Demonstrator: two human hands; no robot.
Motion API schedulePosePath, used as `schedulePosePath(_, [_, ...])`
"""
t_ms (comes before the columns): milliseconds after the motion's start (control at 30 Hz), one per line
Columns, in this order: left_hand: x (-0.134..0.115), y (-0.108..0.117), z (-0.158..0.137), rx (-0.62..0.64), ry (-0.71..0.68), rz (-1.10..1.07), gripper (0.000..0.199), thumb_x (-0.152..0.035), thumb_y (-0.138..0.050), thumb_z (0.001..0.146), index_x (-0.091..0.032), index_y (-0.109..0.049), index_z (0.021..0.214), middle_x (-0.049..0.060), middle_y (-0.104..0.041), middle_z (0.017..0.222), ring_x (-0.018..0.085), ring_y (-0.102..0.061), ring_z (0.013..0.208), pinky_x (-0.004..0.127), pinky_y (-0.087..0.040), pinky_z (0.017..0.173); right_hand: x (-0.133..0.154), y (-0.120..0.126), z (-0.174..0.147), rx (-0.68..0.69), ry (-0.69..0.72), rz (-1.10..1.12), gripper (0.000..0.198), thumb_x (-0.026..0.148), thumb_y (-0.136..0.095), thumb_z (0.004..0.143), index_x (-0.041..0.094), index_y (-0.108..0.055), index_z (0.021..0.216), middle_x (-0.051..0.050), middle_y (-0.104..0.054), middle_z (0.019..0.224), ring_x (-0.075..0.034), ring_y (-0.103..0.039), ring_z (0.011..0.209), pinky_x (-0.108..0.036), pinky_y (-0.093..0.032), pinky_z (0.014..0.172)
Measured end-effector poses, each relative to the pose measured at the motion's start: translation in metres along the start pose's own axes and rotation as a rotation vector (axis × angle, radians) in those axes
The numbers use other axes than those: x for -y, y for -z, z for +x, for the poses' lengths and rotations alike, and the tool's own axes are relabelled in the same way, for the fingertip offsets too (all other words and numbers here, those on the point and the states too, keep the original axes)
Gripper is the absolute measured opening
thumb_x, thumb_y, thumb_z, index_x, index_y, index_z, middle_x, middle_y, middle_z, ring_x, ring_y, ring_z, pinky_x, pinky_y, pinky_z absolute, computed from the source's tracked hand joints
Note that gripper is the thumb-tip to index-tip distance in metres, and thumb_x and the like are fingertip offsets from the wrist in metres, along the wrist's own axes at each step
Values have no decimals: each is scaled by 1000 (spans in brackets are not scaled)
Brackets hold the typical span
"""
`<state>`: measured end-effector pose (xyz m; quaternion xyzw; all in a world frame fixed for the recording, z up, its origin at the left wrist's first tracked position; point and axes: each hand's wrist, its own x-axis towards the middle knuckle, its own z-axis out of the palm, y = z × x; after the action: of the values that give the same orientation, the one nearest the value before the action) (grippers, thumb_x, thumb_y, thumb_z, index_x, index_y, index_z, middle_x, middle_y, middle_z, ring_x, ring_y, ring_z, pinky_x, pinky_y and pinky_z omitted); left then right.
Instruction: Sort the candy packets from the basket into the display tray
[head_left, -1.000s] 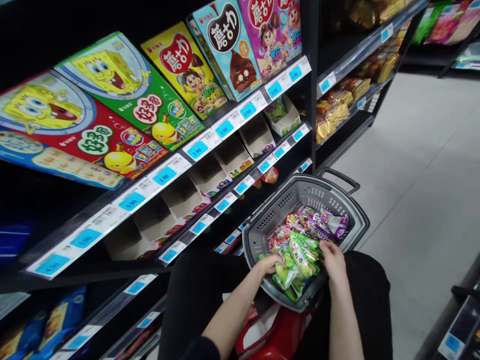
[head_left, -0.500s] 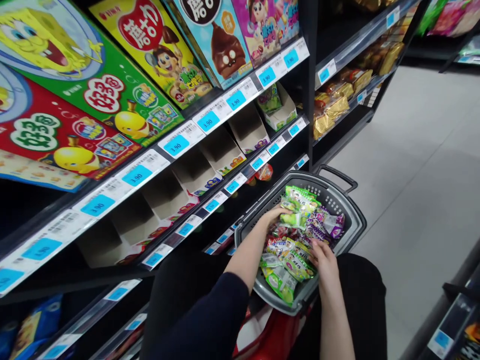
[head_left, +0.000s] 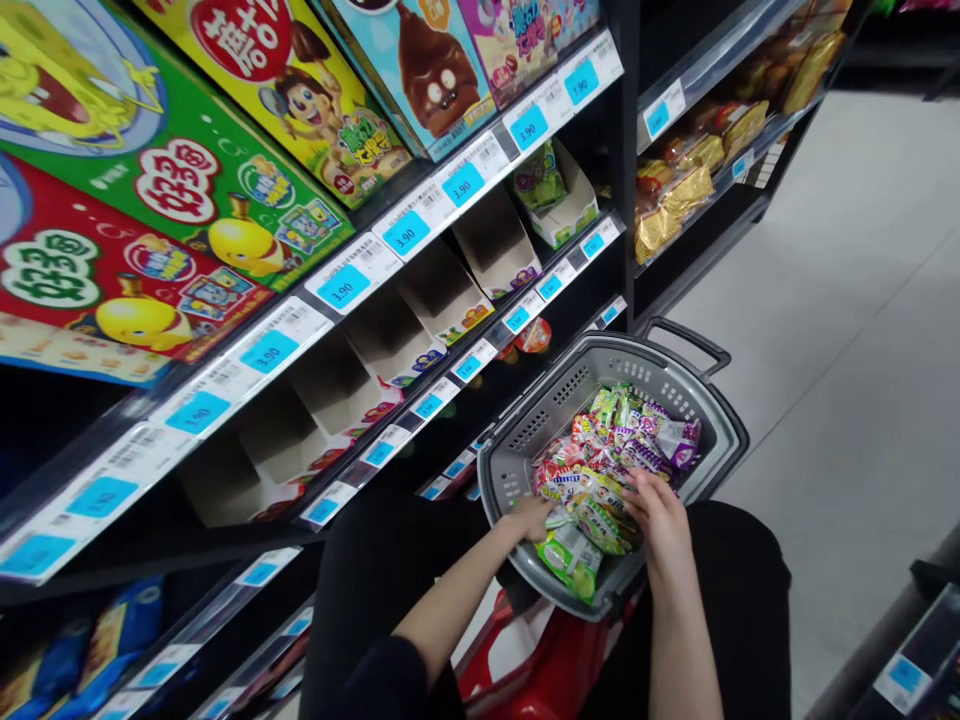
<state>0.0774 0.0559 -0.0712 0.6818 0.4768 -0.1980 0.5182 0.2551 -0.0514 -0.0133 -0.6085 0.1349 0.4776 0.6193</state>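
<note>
A grey shopping basket (head_left: 525, 455) with perforated walls holds a heap of small candy packets in green, purple, red and yellow. At the basket's near left, my left hand (head_left: 531, 518) reaches in with its fingers closed on a pale green candy packet (head_left: 556, 518); its fingertips are partly hidden. A bright green packet (head_left: 571, 562) lies just below it. My right hand (head_left: 661, 512) rests at the right side of the heap, fingers apart and slightly bent, touching the yellow-green packets (head_left: 604, 525). Purple packets (head_left: 645, 455) lie just beyond those fingers.
Shelves with biscuit boxes (head_left: 180, 180) and blue price tags run along the left. Below them are open display cartons (head_left: 390, 335), one with a green bag (head_left: 541, 180). Gold-wrapped packs (head_left: 686, 190) stand farther right. The basket's handle (head_left: 690, 345) sticks out over the grey floor (head_left: 862, 330).
My left hand has left the green packets at the basket's far end and moved to the near left. Those packets now lie in the heap. My right hand has stayed at the right side.
</note>
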Motion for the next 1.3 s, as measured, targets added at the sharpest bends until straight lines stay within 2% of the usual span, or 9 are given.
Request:
schedulePosePath(300, [-56, 59, 41, -160, 7, 237, 29, -26, -56, 83, -17, -56, 111, 12, -57, 115, 25, -53, 108, 40, -41, 92, 2, 1, 0, -36, -7, -25, 36, 43, -71, 50, 19, -66, 76, -1, -68, 76, -16, -62, 64, -26, -45, 60])
schedulePosePath(400, [-81, 72, 52, -219, -73, 261, 50, -22, -61, 76, -14, -46, 123, 17, -54, 122, 30, -45, 119, 39, -32, 99, 2, 1, 0, -48, -4, -65, 36, 43, -70, 49, 19, -65, 75, -1, -68, 76, -17, -62, 64, -27, -45, 59])
schedulePosePath(500, [-88, 52, 44, -112, -170, 282, 59, -21, -73, 59, -14, -55, 115, 13, -62, 112, 30, -55, 106, 35, -40, 91, 1, 3, 2, -48, 18, -47, 35, 44, -69, 53, 20, -65, 78, -1, -68, 78, -17, -63, 66, -27, -46, 61])
schedulePosePath(600, [-77, 10, 18, 105, -265, 310, 37, -16, -78, 44, -22, -69, 80, -1, -70, 78, 23, -64, 76, 29, -48, 74, 2, 3, 2, -49, 39, -21, 35, 45, -68, 55, 21, -65, 79, -1, -69, 79, -17, -63, 68, -27, -47, 63])
schedulePosePath(767, [-59, -22, -18, 55, -326, 353, 12, -10, -64, 61, -22, -66, 59, 3, -67, 64, 26, -63, 79, 33, -45, 80, 5, 1, -2, -19, 3, 0, 36, 44, -69, 52, 19, -65, 78, -2, -70, 77, -17, -64, 66, -26, -47, 61])
schedulePosePath(900, [-70, 20, -15, -68, -365, 323, 7, -20, -61, 70, -21, -68, 72, 3, -69, 75, 23, -62, 82, 28, -43, 81, 6, -1, -3, -26, -4, 28, 35, 42, -71, 50, 19, -66, 77, -1, -70, 74, -15, -63, 64, -25, -48, 60])
schedulePosePath(1033, [-101, 72, 3, -348, -362, 299, 34, -26, -59, 75, -19, -61, 108, 7, -66, 102, 24, -59, 97, 32, -40, 89, 6, -5, -5, -26, -26, 53, 35, 42, -72, 45, 19, -66, 71, -1, -70, 71, -18, -64, 64, -27, -49, 60])
schedulePosePath(1133, [-138, 100, 12, -572, -384, 306, 60, -24, -64, 71, -14, -46, 127, 13, -58, 120, 28, -51, 111, 38, -37, 96, 1, -6, -2, -22, -70, 83, 37, 44, -75, 39, 20, -67, 66, -1, -70, 68, -21, -65, 66, -30, -51, 61])
schedulePosePath(1300, [-225, 157, 23, -800, -532, 363, 49, -22, -58, 77, -17, -47, 125, 9, -56, 123, 23, -47, 116, 36, -35, 101, -17, -4, 18, 107, -95, 127, 41, 50, -77, 37, 22, -70, 67, -3, -73, 75, -27, -67, 76, -32, -53, 65])
